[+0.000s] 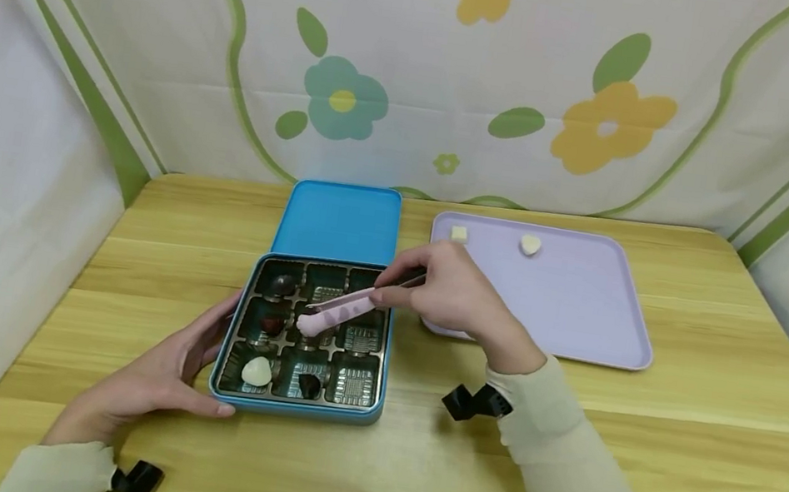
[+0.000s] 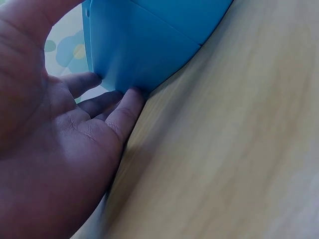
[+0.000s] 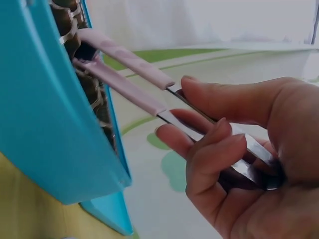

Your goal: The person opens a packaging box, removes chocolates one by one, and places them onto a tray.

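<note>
A blue tin box [image 1: 340, 417] with a dark divided insert lies in the middle of the table. My left hand [image 1: 160, 373] holds its front left corner, thumb at the front, fingertips against the side. My right hand [image 1: 455, 290] grips metal tongs [image 1: 343, 313] with pale pink tips, lowered into the box's middle compartment. In the right wrist view, a dark chocolate [image 3: 85, 52] sits between the tips. The left column holds a dark round chocolate [image 1: 281, 285], a reddish-brown one [image 1: 271, 325] and a white one [image 1: 257, 371]. Another dark chocolate [image 1: 309, 386] lies in the front middle compartment.
The blue lid [image 1: 339, 221] lies flat behind the box. At the right is a lilac tray [image 1: 553, 302] carrying a white cube-shaped piece [image 1: 459, 234] and a white heart-shaped piece [image 1: 530, 244]. A flowered cloth [image 1: 391, 161] hangs behind the wooden table [image 1: 483, 477].
</note>
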Demonstrator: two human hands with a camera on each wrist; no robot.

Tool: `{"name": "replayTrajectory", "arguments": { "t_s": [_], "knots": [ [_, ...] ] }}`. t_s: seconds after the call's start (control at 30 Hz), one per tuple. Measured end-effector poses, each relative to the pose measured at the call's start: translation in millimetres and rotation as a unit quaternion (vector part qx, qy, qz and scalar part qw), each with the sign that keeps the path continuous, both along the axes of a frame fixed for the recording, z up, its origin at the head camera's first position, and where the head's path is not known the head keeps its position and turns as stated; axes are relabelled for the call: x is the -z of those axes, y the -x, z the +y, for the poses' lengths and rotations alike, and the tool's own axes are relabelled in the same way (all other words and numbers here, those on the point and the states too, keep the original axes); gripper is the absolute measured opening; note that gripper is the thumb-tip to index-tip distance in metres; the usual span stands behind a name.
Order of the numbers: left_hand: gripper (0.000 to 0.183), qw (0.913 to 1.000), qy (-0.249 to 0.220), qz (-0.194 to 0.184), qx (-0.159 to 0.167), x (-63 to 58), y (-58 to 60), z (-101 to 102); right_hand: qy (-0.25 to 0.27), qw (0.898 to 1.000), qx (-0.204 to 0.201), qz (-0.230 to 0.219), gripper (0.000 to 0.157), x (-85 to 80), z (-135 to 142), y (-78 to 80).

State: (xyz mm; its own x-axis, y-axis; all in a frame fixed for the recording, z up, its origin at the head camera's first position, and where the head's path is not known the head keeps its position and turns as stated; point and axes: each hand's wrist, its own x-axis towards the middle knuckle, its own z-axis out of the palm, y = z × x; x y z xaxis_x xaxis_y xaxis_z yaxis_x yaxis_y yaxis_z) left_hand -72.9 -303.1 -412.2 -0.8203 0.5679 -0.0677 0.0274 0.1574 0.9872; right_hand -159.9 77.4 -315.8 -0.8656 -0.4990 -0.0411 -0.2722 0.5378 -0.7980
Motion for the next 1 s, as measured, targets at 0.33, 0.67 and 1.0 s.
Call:
{"name": "replayTrajectory", "arguments": {
  "t_s": [0.33, 0.67, 1.0],
  "knots": [
    [0.132, 1.0000, -0.002, -0.004, -0.005, 2.0, 1.5, -1, 0.041, 0.999, -0.002, -0.013, 0.004, 11.7, 9, 9.8],
    [0.132, 1.0000, -0.003, 0.000, -0.002, 2.0, 3.1, 0, 0.057, 0.998, 0.014, -0.007, 0.006, 18.6, 22, 8.2],
    [0.132, 1.0000, -0.001, 0.001, -0.004, 1.2, 2.5, -2, 0.112, 0.990, 0.064, -0.062, 0.013, 30.3, 48, -4.1]
  ]
}}
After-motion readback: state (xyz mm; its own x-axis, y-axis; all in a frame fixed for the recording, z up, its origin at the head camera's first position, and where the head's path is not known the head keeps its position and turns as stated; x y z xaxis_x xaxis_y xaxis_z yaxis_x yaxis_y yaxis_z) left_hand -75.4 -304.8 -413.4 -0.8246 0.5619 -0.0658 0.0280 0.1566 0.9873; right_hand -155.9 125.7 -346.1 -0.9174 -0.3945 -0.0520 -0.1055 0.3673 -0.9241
